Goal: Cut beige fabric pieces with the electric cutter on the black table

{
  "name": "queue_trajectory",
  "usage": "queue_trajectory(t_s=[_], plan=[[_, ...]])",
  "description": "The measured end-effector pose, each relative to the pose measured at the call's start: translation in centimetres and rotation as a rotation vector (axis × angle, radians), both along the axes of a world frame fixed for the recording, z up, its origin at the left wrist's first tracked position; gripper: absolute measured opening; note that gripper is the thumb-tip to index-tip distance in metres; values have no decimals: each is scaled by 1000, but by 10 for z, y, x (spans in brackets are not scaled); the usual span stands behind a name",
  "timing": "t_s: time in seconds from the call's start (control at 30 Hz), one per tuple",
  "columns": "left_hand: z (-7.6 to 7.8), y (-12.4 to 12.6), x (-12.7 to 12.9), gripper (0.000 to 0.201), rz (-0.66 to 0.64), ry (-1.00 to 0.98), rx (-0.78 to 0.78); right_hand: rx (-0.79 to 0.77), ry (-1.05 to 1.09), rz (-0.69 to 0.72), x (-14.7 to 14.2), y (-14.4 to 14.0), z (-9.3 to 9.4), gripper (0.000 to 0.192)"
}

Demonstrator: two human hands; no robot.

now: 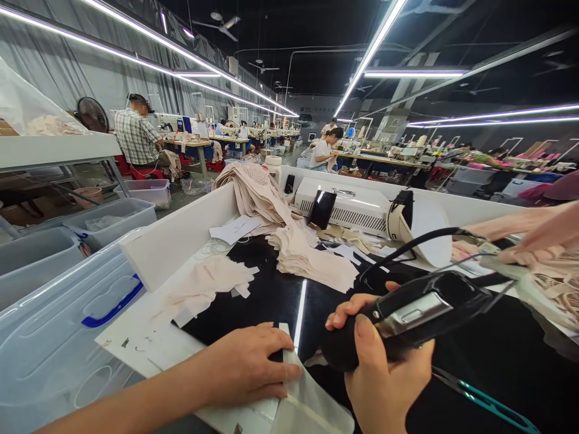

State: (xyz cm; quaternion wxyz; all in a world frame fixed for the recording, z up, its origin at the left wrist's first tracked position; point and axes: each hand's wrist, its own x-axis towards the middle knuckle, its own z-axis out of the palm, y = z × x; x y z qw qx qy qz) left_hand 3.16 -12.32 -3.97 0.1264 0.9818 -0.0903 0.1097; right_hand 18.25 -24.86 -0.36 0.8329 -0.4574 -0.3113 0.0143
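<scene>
My right hand grips a black hand-held tool with a metal plate and a black cord that loops up to the right. My left hand lies palm-down on a pale translucent fabric piece at the near edge of the black table top. The tool's tip hovers just right of my left hand, above the fabric. Stacks of beige cut fabric pieces lie further back on the table.
A co-worker's hands handle beige straps at the right. A white machine stands behind the stacks. Green-handled scissors lie at the lower right. Clear plastic bins sit to the left. People sew at distant tables.
</scene>
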Motion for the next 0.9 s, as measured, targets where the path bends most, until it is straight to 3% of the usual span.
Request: queue_trajectory(t_s=[0.23, 0.9], plan=[[1, 0, -1, 27, 8, 8, 4, -28, -15, -2, -3, 6, 2, 33], [0, -2, 0, 28, 54, 19, 11, -22, 29, -2, -4, 21, 3, 43]])
